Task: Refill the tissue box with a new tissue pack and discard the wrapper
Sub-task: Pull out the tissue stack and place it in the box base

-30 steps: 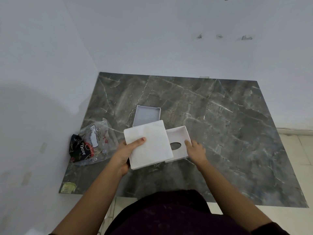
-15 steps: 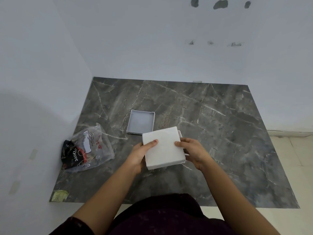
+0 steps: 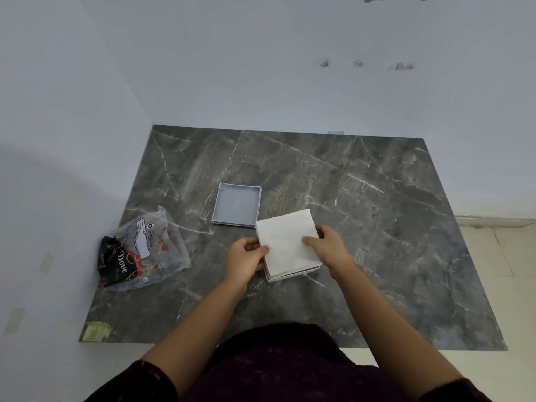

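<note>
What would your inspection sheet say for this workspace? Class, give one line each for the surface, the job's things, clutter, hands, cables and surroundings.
Surface: dark grey marble-patterned tabletop, set into a wall corner.
Job's things: white square tissue stack sits over the white plastic tissue box part, whose edge shows beneath; shallow grey square tray part lies open behind them.
Clutter: clear plastic wrapper lies at the left, overlapping a black Dove packet; yellowish sticker at the near-left corner.
Hands: left hand and right hand grip the stack's sides.
Cables: nothing seen.
Surroundings: white walls with dark marks; pale floor tiles at right.
</note>
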